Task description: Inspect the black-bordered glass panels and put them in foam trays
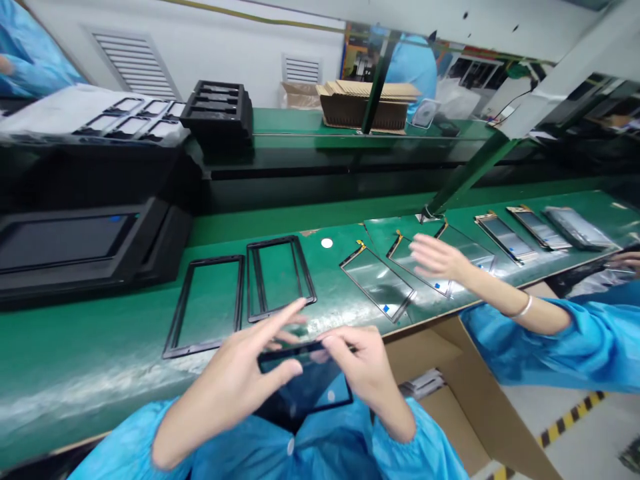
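A dark, glossy touch panel [320,383] with a black border is tilted in front of my chest. My right hand [363,363] pinches its upper right edge between thumb and fingers. Beside the panel's upper left corner, my left hand [250,363] has thumb and fingers spread apart. On the green bench just beyond lie two empty black frames, one at the left [240,293] and another [309,277] to its right. Further right, a clear glass panel [375,280] with a yellow flex tail and a blue sticker lies flat.
A co-worker's hand [440,259] reaches over more glass panels at the right. Black trays [150,247] stand at the left, holding a dark screen. A green post [465,170] rises from the bench. An open cardboard box [475,400] sits below the bench edge.
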Demonstrator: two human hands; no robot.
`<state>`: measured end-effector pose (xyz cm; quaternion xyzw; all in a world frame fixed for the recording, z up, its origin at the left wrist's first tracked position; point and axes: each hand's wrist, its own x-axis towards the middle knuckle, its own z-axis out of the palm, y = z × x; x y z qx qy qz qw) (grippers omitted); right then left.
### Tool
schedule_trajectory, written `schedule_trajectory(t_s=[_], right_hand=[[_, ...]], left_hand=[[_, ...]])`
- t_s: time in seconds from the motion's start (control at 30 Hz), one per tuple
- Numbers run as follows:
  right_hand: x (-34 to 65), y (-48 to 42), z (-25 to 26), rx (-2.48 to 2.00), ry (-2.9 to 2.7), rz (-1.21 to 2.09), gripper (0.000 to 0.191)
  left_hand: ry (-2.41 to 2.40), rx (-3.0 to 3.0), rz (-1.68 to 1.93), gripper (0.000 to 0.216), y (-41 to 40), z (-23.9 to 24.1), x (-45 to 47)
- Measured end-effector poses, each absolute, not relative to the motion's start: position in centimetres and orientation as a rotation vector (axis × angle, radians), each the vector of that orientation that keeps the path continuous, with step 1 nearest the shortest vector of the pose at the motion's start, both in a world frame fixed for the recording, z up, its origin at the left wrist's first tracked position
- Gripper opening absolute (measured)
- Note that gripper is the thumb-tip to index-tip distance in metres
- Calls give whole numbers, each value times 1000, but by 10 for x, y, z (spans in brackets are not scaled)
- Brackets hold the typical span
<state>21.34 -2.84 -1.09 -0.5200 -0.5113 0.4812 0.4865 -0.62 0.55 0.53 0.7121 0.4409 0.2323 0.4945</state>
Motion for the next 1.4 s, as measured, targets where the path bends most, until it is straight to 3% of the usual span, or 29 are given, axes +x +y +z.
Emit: schedule_trajectory(t_s=[0.1, 0.23, 0.37, 0.47, 0.63, 0.77, 1.07, 1.13, 1.27, 1.4], right_hand=[[215, -26, -15, -1235, -1233, 1137, 14], [253, -22, -35, -1357, -997, 859, 32], [277, -26, -58, -1241, -807, 1248, 58], [269, -35, -59, -1213, -702, 1287, 46], [251, -40, -38, -1346, -828, 1156, 35], [242, -38, -26, -1342, -909, 1117, 34], [236, -41, -27, -1303, -871, 1223, 33], [235, -38, -30, -1243, -813, 1272, 45], [225, -31, -43, -1047, -691, 1371, 87], [210, -28, -53, -1135, -711, 1396, 98]], left_hand=[[999, 1771, 390, 60, 7, 13, -5], [1119, 1307, 618, 39, 5, 7, -12], [1168, 1092, 892, 44, 2, -6, -21], [1208, 1094, 948, 47, 2, -12, -22], [1377, 1747, 967, 43, 9, -5, -24], [1176, 2429, 702, 34, 25, 11, -21], [1040, 2527, 526, 28, 30, 25, -17], [1103, 2332, 544, 23, 29, 23, -19], [1219, 1567, 720, 18, 24, 3, -12], [1043, 1051, 823, 52, 8, -23, -2]])
